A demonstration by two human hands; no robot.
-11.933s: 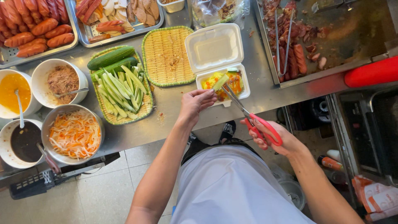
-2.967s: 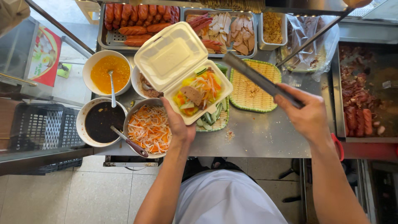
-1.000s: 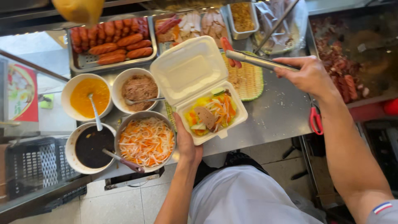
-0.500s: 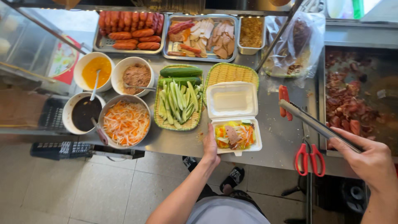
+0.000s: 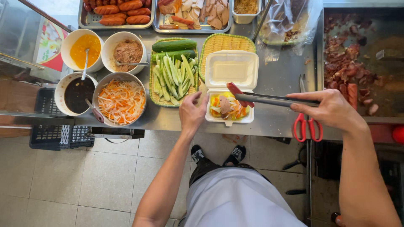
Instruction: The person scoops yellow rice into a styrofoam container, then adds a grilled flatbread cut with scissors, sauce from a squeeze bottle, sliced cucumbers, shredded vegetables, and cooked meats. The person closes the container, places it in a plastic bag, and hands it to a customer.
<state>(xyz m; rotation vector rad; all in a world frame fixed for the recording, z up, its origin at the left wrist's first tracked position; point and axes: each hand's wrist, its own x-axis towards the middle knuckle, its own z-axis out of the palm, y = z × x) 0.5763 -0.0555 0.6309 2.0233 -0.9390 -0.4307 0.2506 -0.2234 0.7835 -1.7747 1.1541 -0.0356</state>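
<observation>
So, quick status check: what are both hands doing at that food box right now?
Right hand grips tongs, a red sausage piece pinched over the foam box. Left hand at the box's left edge. Nothing in the way.

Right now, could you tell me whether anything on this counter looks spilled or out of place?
Nothing stands out. The foam box sits flat, the tongs hold a sausage piece over it, and the bowls are upright.
</observation>
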